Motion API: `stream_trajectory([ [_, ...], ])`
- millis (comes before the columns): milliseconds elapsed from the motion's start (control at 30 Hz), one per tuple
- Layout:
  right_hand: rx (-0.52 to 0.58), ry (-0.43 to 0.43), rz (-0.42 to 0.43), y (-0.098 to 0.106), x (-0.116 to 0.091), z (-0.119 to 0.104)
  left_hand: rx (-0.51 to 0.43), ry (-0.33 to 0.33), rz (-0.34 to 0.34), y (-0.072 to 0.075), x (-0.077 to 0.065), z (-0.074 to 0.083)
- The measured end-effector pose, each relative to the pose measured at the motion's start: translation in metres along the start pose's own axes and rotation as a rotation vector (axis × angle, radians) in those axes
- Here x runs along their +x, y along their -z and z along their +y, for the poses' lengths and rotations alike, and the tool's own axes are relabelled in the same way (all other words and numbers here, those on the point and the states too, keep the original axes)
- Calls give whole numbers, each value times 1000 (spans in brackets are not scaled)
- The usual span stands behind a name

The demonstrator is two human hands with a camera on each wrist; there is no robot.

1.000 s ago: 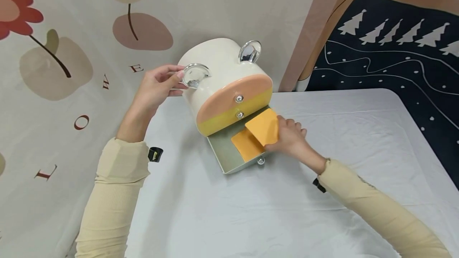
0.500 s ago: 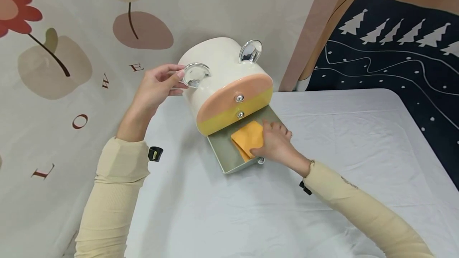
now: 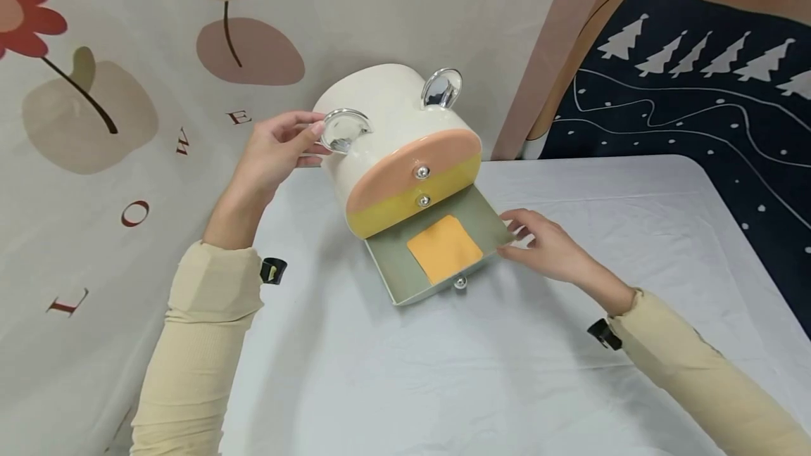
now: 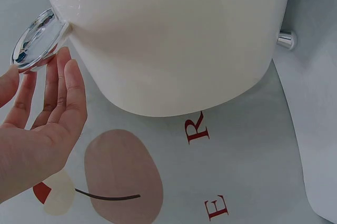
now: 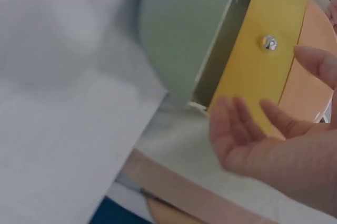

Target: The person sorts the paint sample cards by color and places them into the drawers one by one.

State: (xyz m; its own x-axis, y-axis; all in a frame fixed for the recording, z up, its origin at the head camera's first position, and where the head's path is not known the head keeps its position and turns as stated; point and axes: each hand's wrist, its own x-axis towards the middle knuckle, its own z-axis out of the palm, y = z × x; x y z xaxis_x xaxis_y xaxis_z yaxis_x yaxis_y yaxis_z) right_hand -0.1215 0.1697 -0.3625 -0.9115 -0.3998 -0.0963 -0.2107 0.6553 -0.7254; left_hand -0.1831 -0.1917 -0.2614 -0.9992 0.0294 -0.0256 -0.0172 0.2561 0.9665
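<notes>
A rounded white drawer box [image 3: 380, 104] with silver ear-shaped pieces stands at the back of the table. My left hand [image 3: 274, 153] pinches the left silver ear [image 3: 345, 131] between thumb and fingers; the left wrist view also shows this ear [image 4: 38, 39]. The box's green bottom drawer [image 3: 395, 266] is pulled out. Flat orange squares [image 3: 445, 248], of a material I cannot tell, lie stacked in it. My right hand [image 3: 548, 245] is beside the drawer's right front corner, fingers loosely bent and holding nothing. In the right wrist view that hand [image 5: 284, 134] appears before the yellow drawer front [image 5: 258, 50].
Above the green drawer, the yellow drawer front and the orange drawer front [image 3: 415, 160] are closed, each with a silver knob. A white cloth covers the table [image 3: 393, 378]. A printed curtain [image 3: 146, 125] hangs behind, with a dark tree-patterned cloth [image 3: 684, 104] at right.
My right hand has lowered an orange square onto the other one in the drawer, let it go, and moved right out of the drawer. The left hand stays on the ear.
</notes>
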Motion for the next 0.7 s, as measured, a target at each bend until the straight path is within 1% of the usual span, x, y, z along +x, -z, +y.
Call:
stream_trajectory([
  [100,77,32,-40,-2,-5,10,6,2,3,1,0,0],
  [167,122,62,-85,-6,-6,17,5,5,5,1,0,1],
  [300,237,120,-219,-22,-5,31,-13,6,4,1,0,2],
  [400,351,134,-320,-36,-4,38,-16,6,3,0,0,3],
  [467,422,139,-367,-46,-3,41,-10,7,4,0,0,3],
  [567,503,135,-401,-59,-3,44,7,8,4,0,0,2],
  [700,511,135,-375,-69,-3,48,16,11,4,-1,-1,2],
])
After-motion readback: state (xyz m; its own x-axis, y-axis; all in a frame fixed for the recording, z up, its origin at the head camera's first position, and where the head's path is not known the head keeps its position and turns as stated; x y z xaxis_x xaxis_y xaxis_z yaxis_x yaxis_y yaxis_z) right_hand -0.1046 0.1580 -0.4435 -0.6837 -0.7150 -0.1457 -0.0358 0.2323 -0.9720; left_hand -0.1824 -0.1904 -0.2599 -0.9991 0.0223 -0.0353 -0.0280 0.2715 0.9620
